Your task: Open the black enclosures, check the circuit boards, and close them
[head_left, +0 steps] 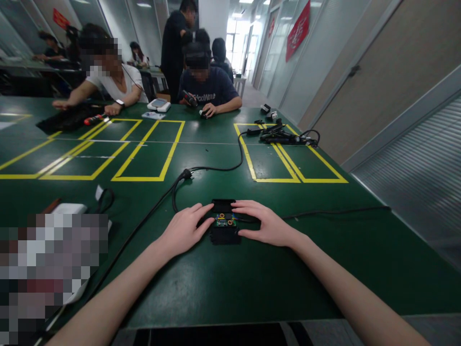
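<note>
A small black device (224, 234) lies on the green table (223, 283) in front of me, its case apart and a circuit board (225, 221) with orange rings showing in the middle. My left hand (184, 230) rests on its left side, fingers stretched toward the board. My right hand (264, 224) lies over its right side, fingers extended flat and pressing on the black case. A black cable (334, 211) runs right from under this hand. Neither hand wraps round anything.
Another black cord (212, 169) loops off behind the device toward a pile of black cables and adapters (284, 136) in yellow-taped boxes. A white object (68, 208) lies at left. Two seated people work across the table, with a white gadget (159, 104) between them.
</note>
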`<state>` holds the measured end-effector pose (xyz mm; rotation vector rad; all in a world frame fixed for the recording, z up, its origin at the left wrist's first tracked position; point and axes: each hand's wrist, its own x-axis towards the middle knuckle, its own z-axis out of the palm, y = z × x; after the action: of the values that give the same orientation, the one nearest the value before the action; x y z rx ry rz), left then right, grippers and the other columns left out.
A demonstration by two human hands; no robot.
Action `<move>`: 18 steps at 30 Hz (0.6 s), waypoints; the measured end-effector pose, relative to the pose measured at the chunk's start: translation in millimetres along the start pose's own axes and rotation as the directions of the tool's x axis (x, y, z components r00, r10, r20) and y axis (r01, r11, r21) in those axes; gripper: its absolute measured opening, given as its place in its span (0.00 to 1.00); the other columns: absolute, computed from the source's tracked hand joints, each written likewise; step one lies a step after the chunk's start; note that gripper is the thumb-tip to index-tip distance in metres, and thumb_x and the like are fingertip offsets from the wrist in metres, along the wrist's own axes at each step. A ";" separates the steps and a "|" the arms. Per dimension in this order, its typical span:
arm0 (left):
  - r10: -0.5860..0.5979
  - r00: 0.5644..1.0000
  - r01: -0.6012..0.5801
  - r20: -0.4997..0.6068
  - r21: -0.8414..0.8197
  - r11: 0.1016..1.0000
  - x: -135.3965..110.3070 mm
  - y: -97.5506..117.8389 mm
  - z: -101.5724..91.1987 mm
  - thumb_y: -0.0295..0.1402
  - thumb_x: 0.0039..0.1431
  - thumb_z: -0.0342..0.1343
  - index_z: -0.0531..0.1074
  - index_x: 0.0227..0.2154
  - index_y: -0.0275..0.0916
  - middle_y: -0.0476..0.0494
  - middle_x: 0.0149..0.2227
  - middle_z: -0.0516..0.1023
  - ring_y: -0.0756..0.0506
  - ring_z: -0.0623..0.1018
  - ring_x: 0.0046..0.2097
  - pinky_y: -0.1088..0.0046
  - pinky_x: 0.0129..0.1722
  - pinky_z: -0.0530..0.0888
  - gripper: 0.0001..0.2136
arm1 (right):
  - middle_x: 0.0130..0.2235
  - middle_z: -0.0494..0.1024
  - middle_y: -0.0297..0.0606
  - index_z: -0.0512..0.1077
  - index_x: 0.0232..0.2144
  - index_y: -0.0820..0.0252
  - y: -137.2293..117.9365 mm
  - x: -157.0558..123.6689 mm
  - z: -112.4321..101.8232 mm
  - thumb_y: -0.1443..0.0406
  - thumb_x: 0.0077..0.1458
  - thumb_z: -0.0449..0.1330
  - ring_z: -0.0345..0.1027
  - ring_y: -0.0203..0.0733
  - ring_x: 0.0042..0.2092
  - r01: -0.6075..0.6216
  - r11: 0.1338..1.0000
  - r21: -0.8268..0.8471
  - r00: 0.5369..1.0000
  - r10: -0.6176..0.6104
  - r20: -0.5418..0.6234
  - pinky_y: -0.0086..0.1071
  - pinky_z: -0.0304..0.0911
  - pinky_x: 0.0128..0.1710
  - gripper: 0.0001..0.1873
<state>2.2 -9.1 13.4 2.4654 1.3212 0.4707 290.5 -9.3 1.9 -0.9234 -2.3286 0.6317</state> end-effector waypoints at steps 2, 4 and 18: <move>0.002 1.000 -0.002 -0.006 0.001 1.000 0.3 0.0 0.3 0.38 0.74 0.48 0.70 0.63 0.37 0.40 0.45 0.80 0.42 0.82 0.42 0.67 0.44 0.78 0.21 | 0.63 0.75 0.46 0.73 0.60 0.52 -1.2 0.2 -0.4 0.62 0.58 0.70 0.67 0.53 0.66 0.001 1.000 -0.003 1.000 -0.001 0.001 0.54 0.65 0.66 0.28; 0.001 1.000 -0.001 -0.010 -0.003 1.000 0.4 0.1 0.4 0.38 0.74 0.49 0.70 0.63 0.38 0.40 0.44 0.80 0.42 0.82 0.41 0.68 0.43 0.77 0.21 | 0.63 0.75 0.46 0.73 0.60 0.52 -2.5 0.3 -1.3 0.62 0.58 0.70 0.67 0.53 0.66 -0.005 1.000 -0.007 1.000 0.005 0.008 0.53 0.65 0.65 0.28; 0.017 0.992 -0.033 -0.127 -0.125 0.992 0.0 0.3 -2.1 0.37 0.72 0.51 0.78 0.46 0.40 0.46 0.38 0.78 0.47 0.78 0.36 0.72 0.36 0.73 0.12 | 0.38 0.79 0.41 0.75 0.35 0.57 -0.6 2.1 -15.8 0.63 0.66 0.60 0.73 0.44 0.41 -0.127 0.984 -0.124 0.992 0.127 -0.008 0.39 0.70 0.42 0.06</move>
<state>1.5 -9.0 15.4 2.3842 1.2661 0.7050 299.1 -4.7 14.6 -1.1363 -2.3443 0.5420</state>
